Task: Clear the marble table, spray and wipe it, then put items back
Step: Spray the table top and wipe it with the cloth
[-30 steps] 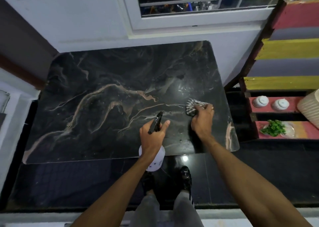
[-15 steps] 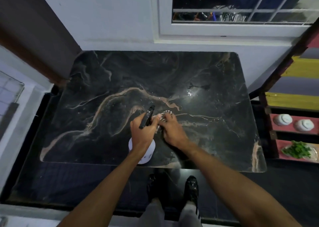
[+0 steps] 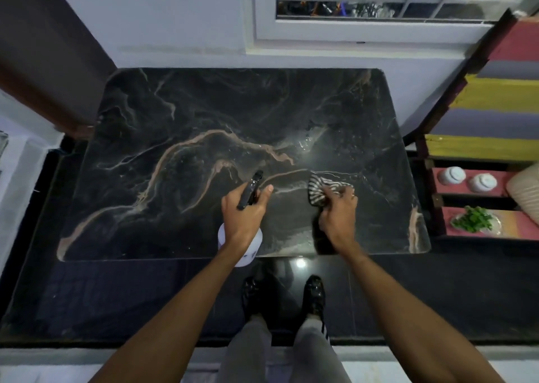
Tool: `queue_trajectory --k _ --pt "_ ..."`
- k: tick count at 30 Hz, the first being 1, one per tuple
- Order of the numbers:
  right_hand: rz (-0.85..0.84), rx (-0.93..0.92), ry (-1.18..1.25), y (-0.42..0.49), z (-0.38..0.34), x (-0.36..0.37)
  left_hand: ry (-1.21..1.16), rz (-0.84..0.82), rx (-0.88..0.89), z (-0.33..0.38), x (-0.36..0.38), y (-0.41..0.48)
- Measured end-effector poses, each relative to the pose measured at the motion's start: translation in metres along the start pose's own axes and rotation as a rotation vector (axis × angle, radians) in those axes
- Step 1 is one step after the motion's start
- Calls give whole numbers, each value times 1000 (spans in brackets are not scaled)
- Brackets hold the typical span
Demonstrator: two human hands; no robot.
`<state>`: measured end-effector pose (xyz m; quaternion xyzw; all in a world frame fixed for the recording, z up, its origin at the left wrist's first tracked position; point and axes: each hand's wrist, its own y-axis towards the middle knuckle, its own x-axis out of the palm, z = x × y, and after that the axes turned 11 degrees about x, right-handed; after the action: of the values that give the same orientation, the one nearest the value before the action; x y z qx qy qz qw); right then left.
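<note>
The black marble table [image 3: 180,137] with tan veins lies bare below me, with wet droplets glinting right of its middle. My left hand [image 3: 243,213] grips a spray bottle [image 3: 250,250], white body below the wrist and black nozzle pointing forward over the front part of the table. My right hand [image 3: 338,216] presses a striped grey and white cloth [image 3: 319,188] flat on the marble, to the right of the bottle.
A colourful shelf [image 3: 493,146] stands right of the table, holding two white bowls [image 3: 466,178] and a plate of green herbs [image 3: 474,221]. A window [image 3: 379,0] and white wall are behind. My black shoes [image 3: 284,295] stand on the dark glossy floor.
My right hand has slid the cloth to the right, away from my left hand, after sweeping left half a second ago. My left hand stays near the front edge with the bottle.
</note>
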<state>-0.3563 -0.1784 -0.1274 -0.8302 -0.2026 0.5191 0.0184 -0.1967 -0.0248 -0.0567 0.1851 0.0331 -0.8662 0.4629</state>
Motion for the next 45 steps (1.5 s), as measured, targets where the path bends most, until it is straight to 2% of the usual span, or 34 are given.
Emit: queue_trajectory --k 2,6,7,8,11,12,13,17,18,21,22,26,28,30,31,34,35,38,40,45 --pt "2 -8 -3 -12 9 -9 -12 -35 9 8 18 -11" --pt "-156 -368 -100 -48 17 0 36 -120 44 22 57 -25" --pt "-148 -365 -90 -44 29 -11 31 -137 39 26 67 -28" --pt "-111 -282 -48 -34 45 -24 28 -150 39 28 75 -31" --pt "109 128 76 1 107 -68 41 -171 67 39 102 -40" --pt "141 198 78 4 115 -75 42 -170 73 42 111 -42" --pt "137 187 69 3 112 -74 40 -174 70 44 119 -43" --pt "-58 -191 -3 -11 120 -64 41 -203 70 59 159 -48" --pt "-36 -195 6 -1 130 -72 41 -218 75 62 168 -48" --pt "99 199 177 46 156 -100 31 -231 83 70 191 -46" --pt "100 220 170 54 156 -103 33 -233 87 72 198 -44" --pt "-20 -153 29 53 159 -103 24 -247 64 79 218 -35" --pt "6 -73 90 66 170 -107 33 -243 41 79 227 -29" --pt "78 100 143 82 165 -109 58 -218 2 78 233 -23" --pt "73 90 139 90 154 -109 66 -199 -11 79 234 -17" --pt "-22 -188 53 105 134 -106 82 -156 -14 81 230 0" --pt "-25 -203 55 115 130 -106 80 -153 -32 79 226 8" --pt "56 28 160 145 116 -108 75 -119 -111 72 210 31" --pt "83 123 186 156 94 -103 109 -85 -104 65 195 49" --pt "124 111 217 167 29 -68 110 -25 -47 44 149 91"
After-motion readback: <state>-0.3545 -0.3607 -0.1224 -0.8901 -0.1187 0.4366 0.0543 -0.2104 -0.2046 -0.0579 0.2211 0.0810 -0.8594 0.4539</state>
